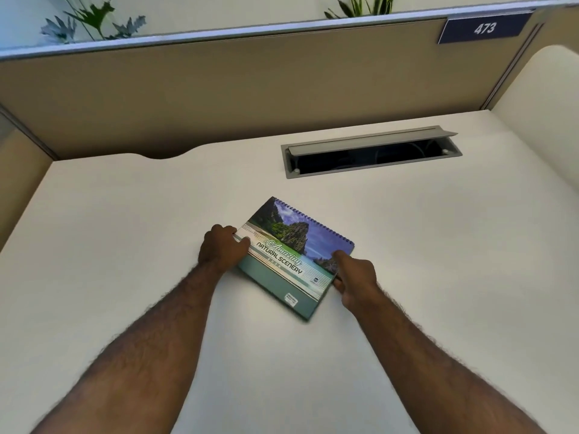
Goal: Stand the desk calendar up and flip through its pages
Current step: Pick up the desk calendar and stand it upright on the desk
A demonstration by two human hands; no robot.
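Note:
A spiral-bound desk calendar (pixel 289 255) lies flat on the white desk (pixel 125 245), turned at an angle, its wire binding along the far right edge. Its cover shows cliffs, sea and the words "Natural Scenery". My left hand (pixel 221 247) grips the calendar's left edge, thumb on top of the cover. My right hand (pixel 355 277) holds the right edge, with one finger lying on the cover and the others curled at the side. Both hands touch the calendar at once.
An open grey cable hatch (pixel 369 151) is set into the desk behind the calendar. A beige partition (pixel 219 89) with a "473" sign (pixel 484 28) closes off the back. Plants (pixel 94 20) stand beyond it. The desk curves up at the right.

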